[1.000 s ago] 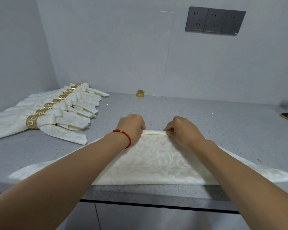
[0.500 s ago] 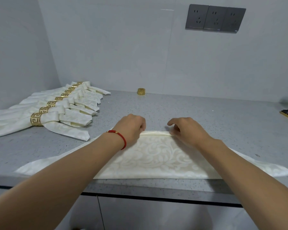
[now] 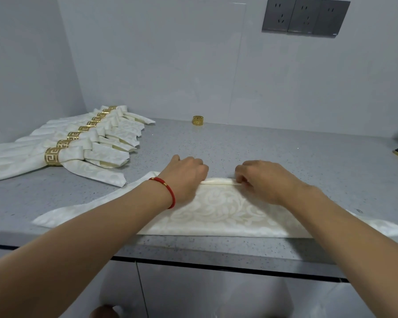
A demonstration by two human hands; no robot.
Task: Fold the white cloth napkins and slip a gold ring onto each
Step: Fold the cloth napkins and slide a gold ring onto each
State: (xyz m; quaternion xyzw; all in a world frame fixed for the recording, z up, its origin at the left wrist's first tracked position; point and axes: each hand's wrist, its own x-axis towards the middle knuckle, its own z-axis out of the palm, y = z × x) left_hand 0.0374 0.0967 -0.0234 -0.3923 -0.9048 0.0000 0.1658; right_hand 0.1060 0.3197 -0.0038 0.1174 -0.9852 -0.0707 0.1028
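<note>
Nearest to us, at the front edge of the grey speckled tabletop (image 3: 274, 143), lies the white damask napkin (image 3: 218, 212) we are working on. It is spread wide, its pointed ends reaching out to left and right, and its far edge is turned over into a narrow roll. Our left hand (image 3: 186, 177), with a red string bracelet (image 3: 168, 189) at the wrist, sits curled over the left part of that roll; the fingertips are tucked under and hidden, so we judge it to be gripping the rolled edge but cannot see the grip itself. Our right hand (image 3: 262, 177) pinches the same roll a little to the right, thumb and fingers closed on the cloth.

Further off to the left lies a row of finished napkins (image 3: 83, 154), each gathered and passed through a gold ring with a key pattern. They overlap like tiles, running back towards the corner of the wall. We count about eight rings, though the far ones crowd together and the count is not sure.

Beyond, near the back wall, one loose gold ring (image 3: 198, 120) stands alone on the tabletop, well apart from the napkin in hand. We take it to be meant for this napkin.

So most of the work looks done. This napkin is early in its fold: the rolling or pleating has only begun at the far edge, and the gathering and ringing are yet to come. No other unfolded napkin is in view.
</note>
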